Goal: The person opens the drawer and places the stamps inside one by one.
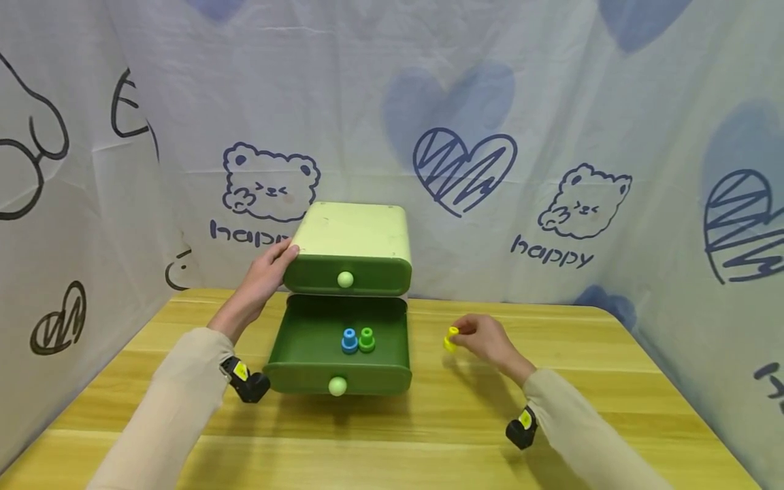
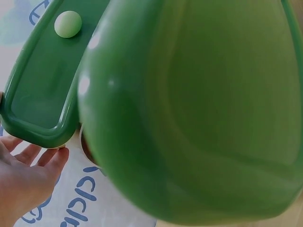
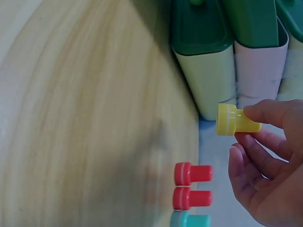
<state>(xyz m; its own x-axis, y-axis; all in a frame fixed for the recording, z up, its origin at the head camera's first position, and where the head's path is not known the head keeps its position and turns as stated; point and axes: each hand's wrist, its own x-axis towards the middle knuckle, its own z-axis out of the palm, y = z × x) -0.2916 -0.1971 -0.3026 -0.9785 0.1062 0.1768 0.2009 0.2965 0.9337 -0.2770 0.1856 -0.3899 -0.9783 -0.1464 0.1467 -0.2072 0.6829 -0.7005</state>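
Head view high, forward-down — wrist views close, sideways-rolled — drawer unit (image 1: 355, 233) in all three.

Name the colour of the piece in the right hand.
The piece is yellow, clearest in the right wrist view.

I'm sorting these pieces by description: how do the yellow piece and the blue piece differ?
The yellow piece is pinched in the right hand, while the blue piece is unheld. The blue piece stands inside the lower drawer, beside a green piece; the yellow piece is outside, right of that drawer. Both have a wider base and a narrower stem.
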